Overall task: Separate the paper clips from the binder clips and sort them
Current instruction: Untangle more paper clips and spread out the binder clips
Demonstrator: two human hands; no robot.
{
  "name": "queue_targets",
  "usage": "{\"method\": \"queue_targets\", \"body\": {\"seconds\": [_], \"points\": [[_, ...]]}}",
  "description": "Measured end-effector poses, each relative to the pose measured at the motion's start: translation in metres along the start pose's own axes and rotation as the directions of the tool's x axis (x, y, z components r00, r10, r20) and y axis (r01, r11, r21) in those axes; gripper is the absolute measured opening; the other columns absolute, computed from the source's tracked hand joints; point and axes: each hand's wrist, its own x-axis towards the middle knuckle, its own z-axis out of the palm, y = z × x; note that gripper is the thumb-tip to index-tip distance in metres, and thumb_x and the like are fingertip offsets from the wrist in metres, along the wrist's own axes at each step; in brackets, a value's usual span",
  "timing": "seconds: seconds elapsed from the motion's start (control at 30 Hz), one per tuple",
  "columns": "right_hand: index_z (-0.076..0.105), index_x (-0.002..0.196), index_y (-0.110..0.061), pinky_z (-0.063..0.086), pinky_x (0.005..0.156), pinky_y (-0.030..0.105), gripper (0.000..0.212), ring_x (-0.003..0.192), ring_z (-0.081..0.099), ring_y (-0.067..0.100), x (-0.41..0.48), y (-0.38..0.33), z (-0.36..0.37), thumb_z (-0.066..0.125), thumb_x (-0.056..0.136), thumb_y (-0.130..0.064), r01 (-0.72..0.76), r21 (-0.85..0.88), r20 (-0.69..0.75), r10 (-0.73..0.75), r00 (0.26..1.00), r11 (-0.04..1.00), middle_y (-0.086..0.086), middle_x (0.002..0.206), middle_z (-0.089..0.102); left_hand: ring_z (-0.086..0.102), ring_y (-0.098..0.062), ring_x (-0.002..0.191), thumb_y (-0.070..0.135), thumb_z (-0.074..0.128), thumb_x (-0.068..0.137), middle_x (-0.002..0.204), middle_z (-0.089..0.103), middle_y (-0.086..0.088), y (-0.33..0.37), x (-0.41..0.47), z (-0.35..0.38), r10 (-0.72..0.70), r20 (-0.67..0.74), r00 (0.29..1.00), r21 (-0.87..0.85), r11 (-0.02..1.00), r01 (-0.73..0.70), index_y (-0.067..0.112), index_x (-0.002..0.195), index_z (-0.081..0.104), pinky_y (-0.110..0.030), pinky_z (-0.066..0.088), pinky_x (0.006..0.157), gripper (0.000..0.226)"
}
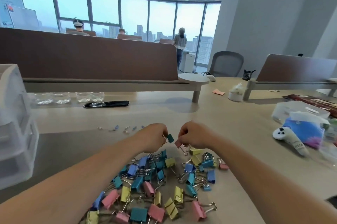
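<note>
A heap of coloured binder clips [156, 185] in blue, teal, pink and yellow lies on the table in front of me. Just above its far edge my left hand [155, 137] pinches a teal binder clip [170, 138] by its wire handle. My right hand [194, 135] holds a pink binder clip [179, 144] next to it, its wire handles hanging down. The two clips nearly touch. A short row of paper clips [118, 129], silver and blue, lies farther back on the table to the left of my hands.
White plastic drawers [16, 127] stand at the left edge. A black tray [106, 104] and several water bottles [69, 97] sit behind the paper clips. A white controller [280, 133], blue cloth [304, 130] and clear box [299, 110] lie to the right. A brown divider [87, 56] closes the back.
</note>
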Motion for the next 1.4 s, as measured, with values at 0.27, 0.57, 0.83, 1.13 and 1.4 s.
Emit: {"method": "queue_targets", "body": {"seconds": [0.27, 0.57, 0.83, 1.13, 1.4], "points": [[0.074, 0.093, -0.009, 0.038, 0.051, 0.015, 0.012, 0.061, 0.056, 0.003, -0.001, 0.02, -0.001, 0.068, 0.09, -0.019, -0.068, -0.043, 0.021, 0.069, 0.997, 0.997, 0.003, 0.088, 0.073, 0.055, -0.011, 0.091, 0.016, 0.059, 0.093, 0.114, 0.061, 0.004, 0.021, 0.013, 0.015, 0.074, 0.107, 0.991, 0.034, 0.996, -0.078, 0.021, 0.114, 0.062, -0.023, 0.045, 0.075, 0.023], [0.073, 0.102, -0.006, 0.036, 0.051, 0.015, 0.019, 0.06, 0.051, 0.002, -0.004, 0.02, 0.002, 0.067, 0.091, -0.019, -0.053, -0.045, 0.063, 0.056, 0.996, 0.998, 0.003, 0.088, 0.069, 0.058, -0.011, 0.092, 0.017, 0.058, 0.091, 0.103, 0.059, 0.008, 0.027, 0.006, 0.013, 0.086, 0.158, 0.984, 0.018, 0.996, -0.09, 0.024, 0.111, 0.062, -0.022, 0.047, 0.077, 0.022], [0.071, 0.106, -0.002, 0.035, 0.042, 0.006, 0.02, 0.053, 0.051, -0.001, -0.013, 0.016, -0.001, 0.066, 0.091, -0.014, -0.028, 0.006, 0.098, 0.027, 0.995, 1.0, 0.0, 0.08, 0.066, 0.057, -0.01, 0.096, 0.015, 0.055, 0.091, 0.115, 0.061, 0.007, 0.03, -0.008, 0.004, 0.113, 0.19, 0.975, 0.056, 0.99, -0.126, 0.026, 0.12, 0.054, -0.023, 0.048, 0.077, 0.031], [0.063, 0.122, -0.008, 0.035, 0.06, 0.013, 0.03, 0.094, 0.049, 0.012, -0.018, 0.016, -0.008, 0.06, 0.092, -0.009, 0.011, -0.032, -0.005, -0.011, 1.0, 0.999, 0.004, 0.122, 0.059, 0.065, -0.01, 0.078, 0.021, 0.063, 0.092, 0.09, 0.066, 0.006, 0.031, -0.006, 0.002, 0.118, 0.097, 0.988, -0.042, 0.993, -0.114, 0.017, 0.102, 0.068, -0.026, 0.054, 0.075, 0.012], [0.064, 0.115, -0.011, 0.039, 0.062, 0.022, 0.031, 0.075, 0.054, 0.01, -0.015, 0.019, -0.005, 0.066, 0.092, -0.031, -0.011, -0.051, -0.07, 0.008, 0.998, 0.999, -0.002, 0.097, 0.061, 0.057, -0.01, 0.094, 0.035, 0.068, 0.088, 0.112, 0.064, 0.005, 0.026, -0.004, 0.004, 0.132, 0.046, 0.99, 0.023, 0.991, -0.133, 0.023, 0.118, 0.064, -0.025, 0.048, 0.087, 0.033]]}}
